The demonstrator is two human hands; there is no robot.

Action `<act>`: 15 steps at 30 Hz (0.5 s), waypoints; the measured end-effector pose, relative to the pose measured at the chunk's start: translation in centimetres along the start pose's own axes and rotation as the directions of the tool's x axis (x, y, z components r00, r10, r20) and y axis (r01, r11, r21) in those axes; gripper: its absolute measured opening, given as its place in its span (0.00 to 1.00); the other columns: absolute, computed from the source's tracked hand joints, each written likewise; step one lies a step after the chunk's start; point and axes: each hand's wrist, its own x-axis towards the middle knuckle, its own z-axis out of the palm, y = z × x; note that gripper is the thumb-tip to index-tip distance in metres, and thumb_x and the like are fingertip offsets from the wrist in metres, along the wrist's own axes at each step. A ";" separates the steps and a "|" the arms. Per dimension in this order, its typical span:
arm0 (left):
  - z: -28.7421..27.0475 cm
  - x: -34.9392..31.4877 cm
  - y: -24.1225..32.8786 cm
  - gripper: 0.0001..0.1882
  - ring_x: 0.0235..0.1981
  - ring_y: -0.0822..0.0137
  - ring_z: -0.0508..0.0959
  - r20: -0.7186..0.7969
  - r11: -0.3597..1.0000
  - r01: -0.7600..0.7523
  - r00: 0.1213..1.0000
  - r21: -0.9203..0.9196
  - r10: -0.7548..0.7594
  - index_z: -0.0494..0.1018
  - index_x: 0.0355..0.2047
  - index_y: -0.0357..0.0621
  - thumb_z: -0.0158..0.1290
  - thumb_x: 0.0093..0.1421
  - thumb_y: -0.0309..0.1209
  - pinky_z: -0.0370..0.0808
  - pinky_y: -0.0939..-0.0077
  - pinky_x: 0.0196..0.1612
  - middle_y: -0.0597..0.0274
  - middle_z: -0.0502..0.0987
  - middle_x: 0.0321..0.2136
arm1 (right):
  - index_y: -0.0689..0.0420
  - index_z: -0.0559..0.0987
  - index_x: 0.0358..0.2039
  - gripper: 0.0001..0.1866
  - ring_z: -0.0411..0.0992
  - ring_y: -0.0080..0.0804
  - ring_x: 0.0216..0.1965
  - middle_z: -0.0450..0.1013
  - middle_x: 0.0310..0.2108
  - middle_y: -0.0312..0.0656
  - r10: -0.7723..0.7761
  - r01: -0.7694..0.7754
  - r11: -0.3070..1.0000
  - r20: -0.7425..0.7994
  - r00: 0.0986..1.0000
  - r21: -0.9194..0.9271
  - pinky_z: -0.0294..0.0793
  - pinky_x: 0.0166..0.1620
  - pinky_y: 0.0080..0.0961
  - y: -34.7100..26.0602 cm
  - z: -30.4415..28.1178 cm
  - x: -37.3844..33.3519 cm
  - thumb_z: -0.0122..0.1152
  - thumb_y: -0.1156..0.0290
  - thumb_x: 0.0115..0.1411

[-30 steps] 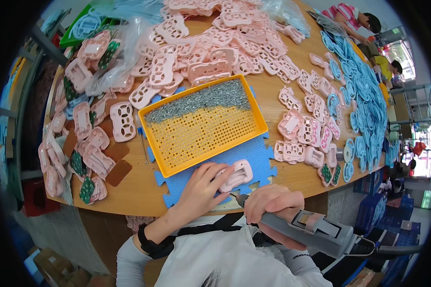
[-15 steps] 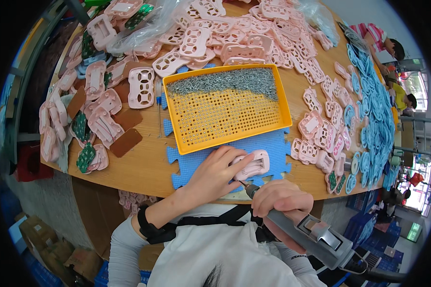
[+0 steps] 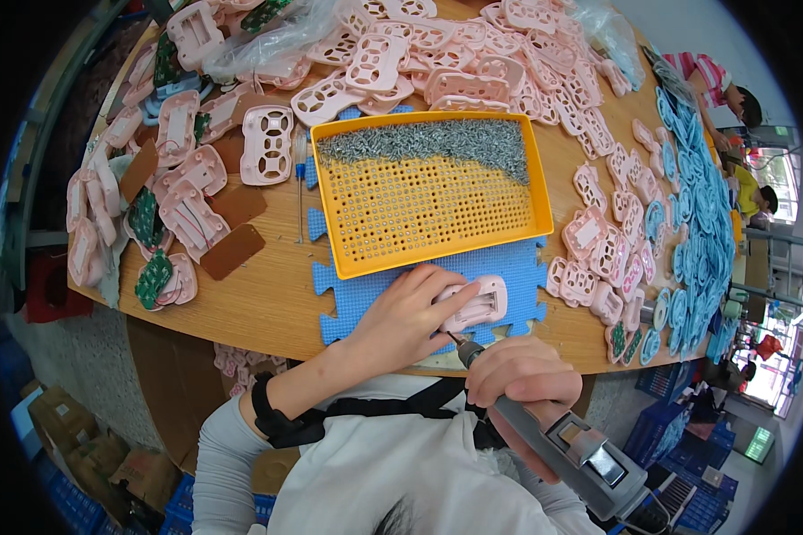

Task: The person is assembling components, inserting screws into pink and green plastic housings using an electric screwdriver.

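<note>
My left hand point(image 3: 413, 312) grips a pink plastic housing point(image 3: 482, 303) from its left side and steadies it on a blue foam mat point(image 3: 375, 303). A recess shows in the housing's upper face. My right hand point(image 3: 528, 379) is wrapped around a grey electric screwdriver point(image 3: 567, 446), whose bit points up and left. The bit's tip meets the housing's near left corner, close to my left fingers; the exact contact point is too small to make out. Just beyond the housing, a yellow tray point(image 3: 547, 205) holds loose silver screws point(image 3: 428, 143) and a perforated plate with screws in many holes.
Pink shells point(image 3: 375, 62) are heaped at the back. More pink housings, green circuit boards point(image 3: 154, 278) and brown sheets point(image 3: 232, 252) lie on the left. Blue plastic rings point(image 3: 700, 232) pile up along the right edge. A thin screwdriver point(image 3: 300, 201) lies left of the tray. Other people sit at far right.
The view has shifted slightly. Both hands keep their hold, and the screwdriver tip stays at the same corner of the pink housing.
</note>
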 end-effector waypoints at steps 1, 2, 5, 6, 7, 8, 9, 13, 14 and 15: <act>0.0 0.0 -0.1 0.38 0.43 0.56 0.69 -0.003 1.000 0.000 1.000 0.004 0.000 0.67 0.53 0.45 0.62 0.36 0.24 0.68 0.65 0.46 0.58 0.69 0.42 | 0.65 0.64 0.37 0.42 0.69 0.33 0.12 0.69 0.15 0.43 0.003 -0.003 1.000 0.000 1.000 0.002 0.72 0.16 0.26 -0.1 0.0 -0.1 0.55 0.32 0.46; 0.0 0.0 -0.1 0.38 0.43 0.56 0.69 -0.006 1.000 0.000 1.000 0.009 0.000 0.67 0.53 0.45 0.62 0.36 0.24 0.68 0.66 0.45 0.58 0.69 0.42 | 0.64 0.65 0.38 0.29 0.68 0.35 0.14 0.68 0.16 0.44 0.071 -0.071 0.997 0.009 0.997 0.013 0.70 0.18 0.28 -0.3 0.0 -0.2 0.57 0.50 0.50; 0.0 0.0 -0.3 0.37 0.42 0.57 0.69 0.001 1.000 -0.004 1.000 0.016 0.004 0.68 0.52 0.45 0.61 0.36 0.24 0.69 0.66 0.45 0.58 0.70 0.42 | 0.62 0.66 0.39 0.15 0.67 0.37 0.15 0.67 0.17 0.45 0.170 -0.170 0.985 0.029 0.985 0.014 0.68 0.19 0.29 -0.2 0.0 -0.3 0.58 0.74 0.53; 0.0 0.1 -0.3 0.37 0.42 0.57 0.69 -0.001 1.000 -0.003 1.000 0.015 0.003 0.68 0.52 0.45 0.61 0.36 0.24 0.69 0.66 0.45 0.58 0.70 0.42 | 0.61 0.66 0.39 0.15 0.67 0.37 0.15 0.67 0.17 0.44 0.199 -0.199 0.980 0.039 0.979 0.005 0.68 0.20 0.29 -0.1 0.0 -0.3 0.57 0.80 0.51; 0.0 0.1 -0.3 0.37 0.42 0.57 0.69 -0.002 1.000 -0.001 1.000 0.014 0.001 0.68 0.52 0.46 0.61 0.36 0.24 0.69 0.66 0.44 0.59 0.70 0.42 | 0.61 0.66 0.39 0.15 0.67 0.37 0.15 0.67 0.17 0.44 0.199 -0.200 0.980 0.041 0.979 0.006 0.68 0.20 0.29 0.0 -0.1 -0.2 0.57 0.80 0.51; -0.1 0.1 -0.2 0.36 0.41 0.57 0.68 -0.002 1.000 0.002 1.000 0.013 -0.002 0.68 0.52 0.46 0.61 0.36 0.24 0.69 0.66 0.44 0.59 0.70 0.42 | 0.61 0.66 0.38 0.15 0.67 0.36 0.16 0.67 0.17 0.44 0.211 -0.213 0.977 0.065 0.975 0.025 0.68 0.20 0.28 0.1 -0.1 0.0 0.57 0.81 0.50; -0.1 0.1 -0.2 0.36 0.41 0.57 0.68 -0.006 1.000 -0.002 1.000 0.013 0.002 0.68 0.52 0.46 0.61 0.36 0.24 0.69 0.66 0.44 0.59 0.70 0.42 | 0.61 0.66 0.37 0.15 0.67 0.36 0.16 0.67 0.17 0.43 0.220 -0.224 0.974 0.090 0.971 0.041 0.68 0.20 0.27 0.2 -0.2 0.2 0.57 0.83 0.49; -0.4 0.0 0.0 0.36 0.41 0.57 0.68 0.022 0.999 -0.008 1.000 0.035 0.007 0.68 0.53 0.46 0.60 0.37 0.24 0.69 0.67 0.44 0.59 0.70 0.42 | 0.60 0.66 0.34 0.14 0.67 0.35 0.15 0.68 0.17 0.42 0.240 -0.246 0.968 0.105 0.965 0.042 0.67 0.20 0.25 0.6 -0.4 0.4 0.56 0.85 0.46; -0.4 0.1 0.1 0.36 0.41 0.57 0.68 0.029 0.999 -0.006 1.000 0.040 0.004 0.68 0.53 0.47 0.60 0.37 0.24 0.69 0.67 0.44 0.59 0.70 0.42 | 0.62 0.66 0.36 0.18 0.68 0.34 0.14 0.68 0.16 0.42 0.186 -0.193 0.980 0.128 0.974 0.041 0.69 0.19 0.26 0.9 -0.6 0.5 0.57 0.65 0.50; -0.4 0.0 0.1 0.36 0.41 0.57 0.68 0.029 0.999 -0.011 1.000 0.046 0.009 0.68 0.53 0.47 0.60 0.37 0.24 0.69 0.67 0.44 0.59 0.70 0.42 | 0.64 0.65 0.38 0.32 0.68 0.34 0.13 0.68 0.15 0.43 0.132 -0.141 0.989 0.149 0.980 0.048 0.71 0.18 0.27 1.1 -0.6 0.4 0.58 0.44 0.53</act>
